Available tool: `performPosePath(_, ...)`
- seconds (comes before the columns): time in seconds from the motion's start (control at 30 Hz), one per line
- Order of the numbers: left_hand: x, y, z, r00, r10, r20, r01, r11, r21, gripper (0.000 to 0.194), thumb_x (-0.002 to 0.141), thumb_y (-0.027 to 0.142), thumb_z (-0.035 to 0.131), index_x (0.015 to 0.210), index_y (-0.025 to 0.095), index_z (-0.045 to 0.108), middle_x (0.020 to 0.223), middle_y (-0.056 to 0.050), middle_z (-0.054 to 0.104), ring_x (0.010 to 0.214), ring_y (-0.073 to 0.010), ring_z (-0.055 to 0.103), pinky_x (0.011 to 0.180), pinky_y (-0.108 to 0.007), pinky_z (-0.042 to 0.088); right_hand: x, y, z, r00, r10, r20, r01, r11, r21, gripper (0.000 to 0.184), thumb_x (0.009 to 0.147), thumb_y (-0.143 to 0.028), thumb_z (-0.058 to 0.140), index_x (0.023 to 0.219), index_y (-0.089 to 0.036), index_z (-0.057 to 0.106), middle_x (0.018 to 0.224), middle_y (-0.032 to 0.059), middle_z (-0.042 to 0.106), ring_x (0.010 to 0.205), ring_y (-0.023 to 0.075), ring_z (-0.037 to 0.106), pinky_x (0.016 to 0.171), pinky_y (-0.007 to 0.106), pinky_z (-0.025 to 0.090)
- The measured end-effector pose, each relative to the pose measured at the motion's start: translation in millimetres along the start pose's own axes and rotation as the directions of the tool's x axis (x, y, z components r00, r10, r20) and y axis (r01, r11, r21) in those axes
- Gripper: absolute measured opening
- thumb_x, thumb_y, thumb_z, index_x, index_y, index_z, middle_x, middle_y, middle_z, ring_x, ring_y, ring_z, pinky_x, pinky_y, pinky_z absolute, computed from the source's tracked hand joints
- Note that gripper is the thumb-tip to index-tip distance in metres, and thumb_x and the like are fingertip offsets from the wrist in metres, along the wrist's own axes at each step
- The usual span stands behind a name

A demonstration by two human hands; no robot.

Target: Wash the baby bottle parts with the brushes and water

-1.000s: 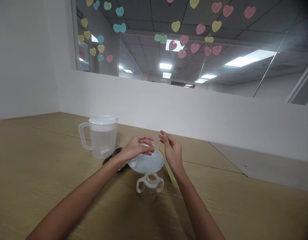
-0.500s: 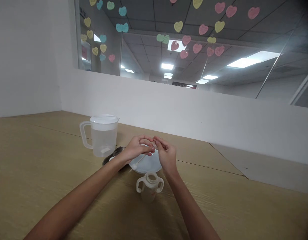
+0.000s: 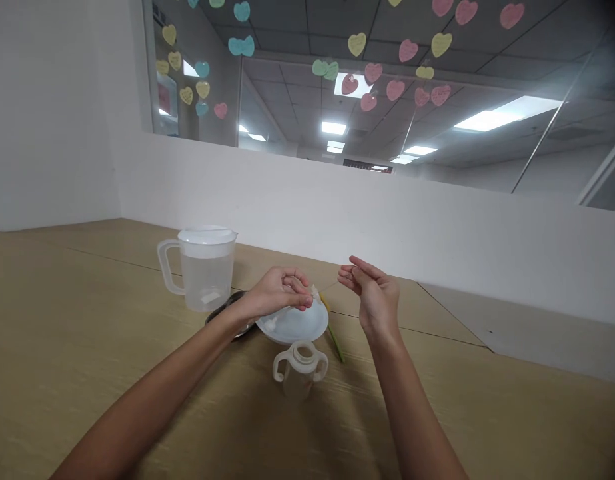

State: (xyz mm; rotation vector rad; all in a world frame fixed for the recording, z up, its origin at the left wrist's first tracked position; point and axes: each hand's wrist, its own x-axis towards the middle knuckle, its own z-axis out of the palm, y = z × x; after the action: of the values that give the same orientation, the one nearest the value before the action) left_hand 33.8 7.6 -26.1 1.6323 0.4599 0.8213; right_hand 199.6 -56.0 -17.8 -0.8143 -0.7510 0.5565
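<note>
Strand [image 3: 330, 288], thin and pale, ran between my left hand [image 3: 282, 292], pinched around one end, and right hand [image 3: 376, 299], fingertips nearly closed on the other, seemingly above the plate [image 3: 298, 331], which I judged spared the desk [image 3: 87, 320] stray bits.

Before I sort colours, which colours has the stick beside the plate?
The stick: yellow and green, head view.

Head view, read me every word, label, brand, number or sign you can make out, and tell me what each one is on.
No text can be read.
Heart notes on the glass: some bear marks like handwriting, too small and blurred to read.
Pitcher: a pale patch, perhaps a label, low on it; no words legible.
Bottle: no lettering can be made out.
</note>
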Motion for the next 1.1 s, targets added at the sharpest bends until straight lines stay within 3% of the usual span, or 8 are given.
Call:
performPosePath(0.2,0,6,0.5,1.0,0.008,0.026,-0.009,1.0,0.005,0.032,0.056,0.02,0.079,0.077,0.011,0.056,0.063,-0.002,0.066,0.063,-0.0132,0.063,0.06,-0.025,0.053,6,-6,-8,0.993,-0.072,-0.094,0.073,0.997,0.011,0.025,0.057,-0.017,0.066,0.08,-0.008,0.065,0.063,0.0037,0.066,0.059,0.0127,0.063,0.064,0.028,0.057)
performPosePath(0.37,0,11,7.7,1.0,0.028,0.011,-0.028,1.0,0.01,0.028,0.059,0.018,0.077,0.075,0.011,0.055,0.065,-0.002,0.064,0.064,-0.0129,0.063,0.06,-0.024,0.052,11,-12,-14,0.963,-0.217,-0.162,0.211,0.976,-0.052,0.025,0.059,-0.02,0.066,0.081,-0.01,0.065,0.064,0.003,0.065,0.058,0.0131,0.063,0.057,0.028,0.057)
performPosePath(0.5,-6,14,-0.9,1.0,0.021,0.022,-0.023,0.994,0.106,0.027,0.06,0.015,0.073,0.082,0.011,0.057,0.07,-0.002,0.063,0.061,-0.011,0.061,0.059,-0.023,0.051,23,-23,-36,0.879,-0.357,-0.316,0.352,0.933,-0.076,0.019,0.06,-0.019,0.065,0.078,-0.012,0.064,0.065,0.0008,0.063,0.057,0.0124,0.062,0.054,0.027,0.056)
performPosePath(0.6,-10,17,-13.3,1.0,0.026,-0.007,-0.024,0.986,0.165,0.034,0.061,0.012,0.071,0.091,0.013,0.057,0.072,0.0,0.062,0.064,-0.0105,0.06,0.062,-0.023,0.05,26,-31,-46,0.822,-0.385,-0.42,0.4,0.915,-0.057,0.016,0.061,-0.018,0.062,0.076,-0.013,0.064,0.066,-0.0001,0.062,0.057,0.0117,0.061,0.055,0.027,0.056)
performPosePath(0.8,-11,21,-21.2,0.996,0.083,0.014,-0.084,0.977,0.197,0.045,0.064,0.018,0.069,0.106,0.016,0.054,0.081,-0.001,0.06,0.08,-0.0136,0.059,0.074,-0.027,0.047,-3,-27,-8,0.864,-0.414,-0.288,0.441,0.897,0.032,0.016,0.067,-0.021,0.062,0.082,-0.013,0.064,0.076,0.0026,0.065,0.06,0.0113,0.062,0.054,0.026,0.056)
performPosePath(0.93,-13,21,-17.9,0.995,0.095,0.043,-0.101,0.979,0.175,0.046,0.066,0.021,0.068,0.109,0.017,0.052,0.084,-0.001,0.059,0.084,-0.0147,0.058,0.076,-0.028,0.046,-20,-27,10,0.803,-0.535,-0.262,0.544,0.838,-0.042,0.014,0.072,-0.023,0.061,0.082,-0.014,0.065,0.079,0.0029,0.065,0.06,0.0123,0.062,0.054,0.029,0.056)
performPosePath(1.1,-13,21,-16.6,0.992,0.093,0.085,-0.106,0.982,0.155,0.047,0.066,0.023,0.068,0.109,0.018,0.051,0.084,-0.002,0.058,0.086,-0.0155,0.058,0.076,-0.027,0.045,-23,-32,8,0.76,-0.593,-0.265,0.585,0.802,-0.118,0.012,0.075,-0.023,0.059,0.082,-0.015,0.065,0.08,0.0026,0.065,0.06,0.0121,0.062,0.053,0.029,0.057)
